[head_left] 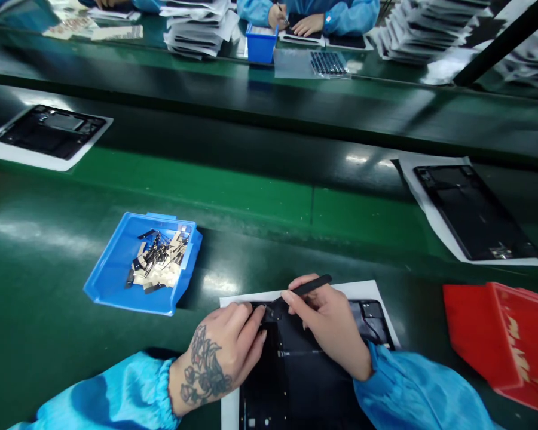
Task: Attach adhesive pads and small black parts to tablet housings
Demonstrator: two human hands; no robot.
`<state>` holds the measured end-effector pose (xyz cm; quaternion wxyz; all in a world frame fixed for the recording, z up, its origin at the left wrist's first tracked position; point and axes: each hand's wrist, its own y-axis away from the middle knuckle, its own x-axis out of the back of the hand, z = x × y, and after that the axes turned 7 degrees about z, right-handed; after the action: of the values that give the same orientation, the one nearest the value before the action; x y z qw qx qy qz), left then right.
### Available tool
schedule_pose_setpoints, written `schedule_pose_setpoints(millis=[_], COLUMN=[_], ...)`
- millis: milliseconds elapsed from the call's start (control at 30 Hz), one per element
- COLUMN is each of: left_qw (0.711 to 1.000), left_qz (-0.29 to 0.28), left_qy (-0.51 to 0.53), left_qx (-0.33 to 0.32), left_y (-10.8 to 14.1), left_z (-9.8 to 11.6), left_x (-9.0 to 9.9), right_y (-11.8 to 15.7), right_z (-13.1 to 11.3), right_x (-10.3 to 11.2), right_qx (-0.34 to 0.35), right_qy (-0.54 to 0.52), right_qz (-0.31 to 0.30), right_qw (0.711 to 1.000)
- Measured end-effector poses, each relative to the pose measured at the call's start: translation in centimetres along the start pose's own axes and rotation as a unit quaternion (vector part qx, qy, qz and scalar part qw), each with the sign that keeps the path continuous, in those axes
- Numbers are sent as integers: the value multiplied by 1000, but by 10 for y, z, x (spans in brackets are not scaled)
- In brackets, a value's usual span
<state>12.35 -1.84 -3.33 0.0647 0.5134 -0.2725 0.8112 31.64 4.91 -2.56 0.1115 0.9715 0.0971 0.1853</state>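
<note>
Fingers [253, 325] at panel [314, 394] edge, L hand [219, 352]; tool [314, 285] in R hand [336, 325]

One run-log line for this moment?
left hand: on black panel | right hand: holding black tool | blue bin: left, parts inside
</note>
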Motion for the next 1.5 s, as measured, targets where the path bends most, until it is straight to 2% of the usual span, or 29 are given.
schedule_pose_setpoints(millis=[167, 367, 500, 567, 733, 833, 1033, 1267, 1500], left_qw=[1000, 1000, 1000, 1000, 999, 999, 999, 999, 999], left_qz=[-6, -7, -10, -13, -7, -5, -12, -8, -7], left_qy=[4, -3, 0, 7, 14, 17, 27, 27, 27], left_qx=[10, 11, 17, 21, 29, 32, 31, 28, 24], left_y=[-2, -3, -2, -2, -1, 0, 0, -1, 0], left_z=[1, 2, 1, 1, -1, -1, -1, -1, -1], left_x=[2, 2, 0, 0, -1, -1, 0, 0, 0], right_y=[4, 8, 8, 9, 12, 12, 10, 6, 1], right_z=[-3, -3, -5, -8, -13, -12, -10, -3, 1], right_x=[-1, -1, 8, 12, 10, 6, 7, 8, 7], right_qx=[56, 185, 246, 229, 196, 190, 125, 40, 19], right_qy=[60, 125, 153, 152, 114, 114, 98, 3, -19], right_qz=[5, 25, 111, 124, 56, 58, 30, 20, 15], right_qw=[997, 974, 951, 954, 972, 973, 987, 999, 1000])
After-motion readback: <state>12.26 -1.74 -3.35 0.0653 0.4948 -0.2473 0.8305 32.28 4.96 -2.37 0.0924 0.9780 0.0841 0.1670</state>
